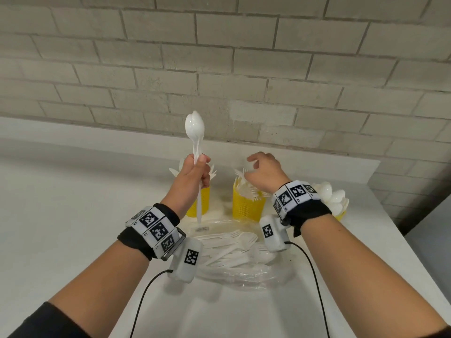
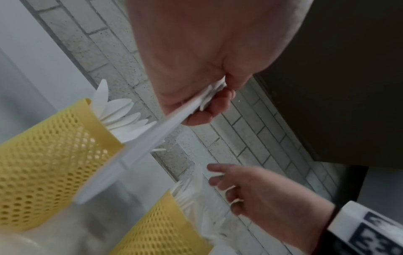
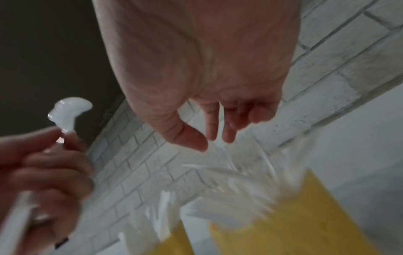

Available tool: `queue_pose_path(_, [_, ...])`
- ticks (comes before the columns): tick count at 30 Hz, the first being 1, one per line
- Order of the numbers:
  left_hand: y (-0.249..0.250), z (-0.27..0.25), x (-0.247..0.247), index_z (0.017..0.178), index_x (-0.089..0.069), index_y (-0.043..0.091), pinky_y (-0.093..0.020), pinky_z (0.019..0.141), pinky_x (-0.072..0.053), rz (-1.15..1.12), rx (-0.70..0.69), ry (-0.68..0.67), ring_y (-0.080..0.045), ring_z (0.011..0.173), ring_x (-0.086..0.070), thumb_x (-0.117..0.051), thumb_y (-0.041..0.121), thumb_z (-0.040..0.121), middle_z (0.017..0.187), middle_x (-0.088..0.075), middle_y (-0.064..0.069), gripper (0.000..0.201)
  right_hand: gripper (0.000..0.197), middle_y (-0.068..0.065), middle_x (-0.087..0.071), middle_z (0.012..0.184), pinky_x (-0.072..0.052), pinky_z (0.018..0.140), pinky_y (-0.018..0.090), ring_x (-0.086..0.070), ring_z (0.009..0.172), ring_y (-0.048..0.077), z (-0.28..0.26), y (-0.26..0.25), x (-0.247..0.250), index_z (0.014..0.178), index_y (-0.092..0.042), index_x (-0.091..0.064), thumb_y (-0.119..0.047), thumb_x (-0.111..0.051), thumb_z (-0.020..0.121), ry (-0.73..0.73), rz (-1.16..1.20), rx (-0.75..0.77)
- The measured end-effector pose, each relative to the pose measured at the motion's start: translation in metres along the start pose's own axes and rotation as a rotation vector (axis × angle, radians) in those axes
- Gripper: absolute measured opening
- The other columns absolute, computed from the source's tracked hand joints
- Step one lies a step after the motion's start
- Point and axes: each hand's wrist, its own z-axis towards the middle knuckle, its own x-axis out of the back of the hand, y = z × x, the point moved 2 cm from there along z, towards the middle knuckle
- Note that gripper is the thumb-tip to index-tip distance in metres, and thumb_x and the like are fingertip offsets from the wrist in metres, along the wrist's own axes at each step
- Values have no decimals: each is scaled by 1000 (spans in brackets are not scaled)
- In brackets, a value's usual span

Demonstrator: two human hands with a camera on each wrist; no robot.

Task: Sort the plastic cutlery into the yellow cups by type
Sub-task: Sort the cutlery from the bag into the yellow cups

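My left hand (image 1: 198,168) grips a bundle of white plastic spoons (image 1: 194,129) by the handles, bowls upright, in front of the left yellow mesh cup (image 1: 203,203) that holds knives (image 2: 115,110). My right hand (image 1: 253,165) hovers with loose, empty fingers just above the forks (image 1: 246,189) in the middle yellow cup (image 1: 246,207). A third yellow cup (image 1: 341,215) at the right holds spoons (image 1: 332,196). In the right wrist view the right hand's fingertips (image 3: 210,136) point down at the blurred forks (image 3: 240,189).
A loose pile of white cutlery (image 1: 231,250) lies on a clear plastic bag in front of the cups on the white counter (image 1: 73,215). A brick wall (image 1: 219,69) rises close behind the cups. The counter's edge (image 1: 402,230) runs close to the right cup.
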Motion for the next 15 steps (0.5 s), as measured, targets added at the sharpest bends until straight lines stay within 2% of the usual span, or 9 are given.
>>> queue_pose_path(1, [2,0,1,93,-47,22,-25,69,-38,16,-17,21,-11,63,-40,-32,30,104,72,-40,3,21,41,7,-49,119,-40,97,33,-45,114,23,-4,-10,4,120,-20,-55,-20,-60,80,53,3,44])
queue_pose_path(3, [6,0,3,93,-47,22,-24,74,-39,42,-54,59,-10,68,-43,-30,31,104,74,-43,4,22,34,5,-55,109,-41,88,28,-51,101,18,-19,-35,6,114,-18,-58,-17,-62,79,98,160,136])
queue_pose_path(5, [11,1,3,92,-46,22,-23,72,-39,43,-88,82,-9,69,-43,-28,31,104,75,-44,4,23,33,1,-61,93,-42,72,26,-55,76,12,-37,-56,-4,111,-16,-55,-12,-66,79,-87,387,136])
queue_pose_path(7, [15,0,2,92,-44,21,-26,65,-42,21,-98,81,-9,68,-44,-27,32,104,76,-44,3,23,44,2,-63,85,-45,60,27,-55,63,14,-50,-69,-24,113,-14,-47,-14,-73,77,-298,509,112])
queue_pose_path(9, [17,1,2,94,-44,19,-27,57,-45,-8,-96,68,-7,64,-47,-28,31,104,76,-43,3,22,46,7,-62,79,-49,56,32,-56,56,19,-53,-74,-39,110,-10,-41,-12,-74,79,-310,577,125])
queue_pose_path(11, [18,2,7,94,-45,18,-13,55,-42,31,-132,85,2,57,-46,-28,27,104,74,-44,2,22,42,7,-58,70,-51,54,34,-57,51,19,-52,-71,-49,105,-10,-39,-6,-72,80,-276,603,120])
queue_pose_path(12, [18,3,11,93,-46,18,-8,57,-39,56,-158,103,5,55,-44,-28,25,104,73,-44,2,22,41,8,-56,66,-52,53,34,-57,49,19,-52,-68,-54,105,-10,-39,-3,-71,80,-312,584,114])
queue_pose_path(15, [20,11,27,92,-47,21,-8,60,-37,87,-216,152,5,57,-45,-28,22,105,73,-47,2,23,37,8,-54,66,-55,55,33,-58,52,20,-57,-61,-62,117,-9,-45,2,-62,86,-505,390,120])
